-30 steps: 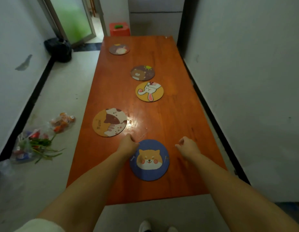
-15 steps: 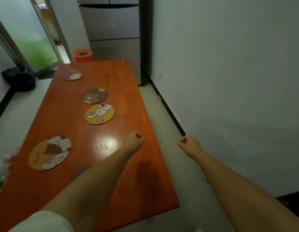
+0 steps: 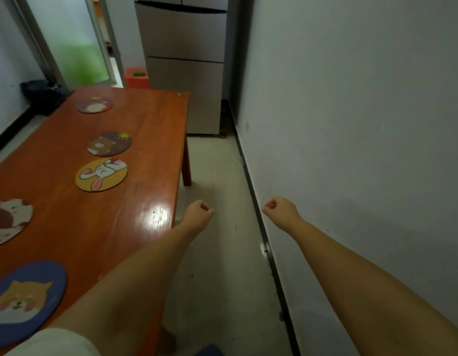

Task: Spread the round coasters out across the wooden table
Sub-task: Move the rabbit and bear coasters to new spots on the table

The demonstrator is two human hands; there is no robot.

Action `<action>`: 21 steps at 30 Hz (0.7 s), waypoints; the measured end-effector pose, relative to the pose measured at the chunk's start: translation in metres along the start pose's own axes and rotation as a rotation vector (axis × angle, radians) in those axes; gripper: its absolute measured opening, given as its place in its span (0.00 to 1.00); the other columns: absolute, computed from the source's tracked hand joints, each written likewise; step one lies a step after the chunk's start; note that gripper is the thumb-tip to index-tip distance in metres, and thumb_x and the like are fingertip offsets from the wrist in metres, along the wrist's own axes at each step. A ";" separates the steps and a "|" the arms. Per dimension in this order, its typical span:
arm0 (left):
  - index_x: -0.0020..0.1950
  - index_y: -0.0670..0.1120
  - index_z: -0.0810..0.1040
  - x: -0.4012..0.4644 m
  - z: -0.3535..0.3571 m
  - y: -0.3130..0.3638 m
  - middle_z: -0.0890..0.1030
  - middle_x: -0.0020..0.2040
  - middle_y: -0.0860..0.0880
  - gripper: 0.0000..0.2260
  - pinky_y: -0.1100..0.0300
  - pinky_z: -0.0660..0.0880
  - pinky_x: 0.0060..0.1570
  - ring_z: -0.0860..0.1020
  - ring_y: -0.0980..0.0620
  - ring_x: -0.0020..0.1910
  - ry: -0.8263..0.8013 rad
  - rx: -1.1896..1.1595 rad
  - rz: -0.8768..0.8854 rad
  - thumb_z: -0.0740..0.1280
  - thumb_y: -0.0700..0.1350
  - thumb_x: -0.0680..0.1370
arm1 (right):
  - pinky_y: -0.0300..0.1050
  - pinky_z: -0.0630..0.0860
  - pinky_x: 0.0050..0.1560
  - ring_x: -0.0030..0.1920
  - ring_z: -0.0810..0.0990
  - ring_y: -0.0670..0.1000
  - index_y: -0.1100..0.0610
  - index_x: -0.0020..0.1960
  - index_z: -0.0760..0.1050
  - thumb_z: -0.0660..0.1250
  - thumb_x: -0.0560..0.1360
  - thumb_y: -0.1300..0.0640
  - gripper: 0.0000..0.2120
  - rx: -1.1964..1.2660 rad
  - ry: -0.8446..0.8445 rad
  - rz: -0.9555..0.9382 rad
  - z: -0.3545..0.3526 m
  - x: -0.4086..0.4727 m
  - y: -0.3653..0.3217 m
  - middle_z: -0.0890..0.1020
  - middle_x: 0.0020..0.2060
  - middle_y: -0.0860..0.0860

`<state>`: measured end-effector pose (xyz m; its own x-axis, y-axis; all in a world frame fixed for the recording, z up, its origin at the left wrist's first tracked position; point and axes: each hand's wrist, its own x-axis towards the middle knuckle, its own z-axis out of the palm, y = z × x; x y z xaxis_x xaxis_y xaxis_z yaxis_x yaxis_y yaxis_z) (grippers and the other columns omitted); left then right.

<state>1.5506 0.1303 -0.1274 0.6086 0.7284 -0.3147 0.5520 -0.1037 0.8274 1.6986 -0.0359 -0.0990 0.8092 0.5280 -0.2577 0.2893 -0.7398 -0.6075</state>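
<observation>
Left hand [image 3: 198,214], right hand [image 3: 280,210]: fingers curled together, empty, past desk [image 3: 151,140] edge. Five coasters, shiba coaster [image 3: 25,301] nearest, lie spaced left of fingers; spreading looks complete.

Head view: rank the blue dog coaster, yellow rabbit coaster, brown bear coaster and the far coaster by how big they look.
1. blue dog coaster, partly cut off by the frame
2. yellow rabbit coaster
3. brown bear coaster
4. far coaster

The order follows nearness to the camera, so true sizes may well match.

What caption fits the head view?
Five coasters lie apart on the wooden table; left hand and right hand, both closed and empty, hang beside it.
</observation>
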 end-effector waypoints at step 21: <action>0.49 0.43 0.73 0.192 -0.163 -0.008 0.76 0.45 0.43 0.06 0.48 0.76 0.50 0.76 0.42 0.46 0.434 -0.168 -0.356 0.64 0.46 0.78 | 0.47 0.75 0.53 0.54 0.81 0.59 0.63 0.52 0.80 0.67 0.74 0.57 0.12 -0.166 -0.401 -0.427 0.109 0.265 -0.242 0.84 0.52 0.61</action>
<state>1.5699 0.3813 -0.1186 0.0932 0.9132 -0.3967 0.5599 0.2814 0.7793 1.7878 0.3287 -0.1017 0.3576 0.8844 -0.2999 0.6479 -0.4662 -0.6024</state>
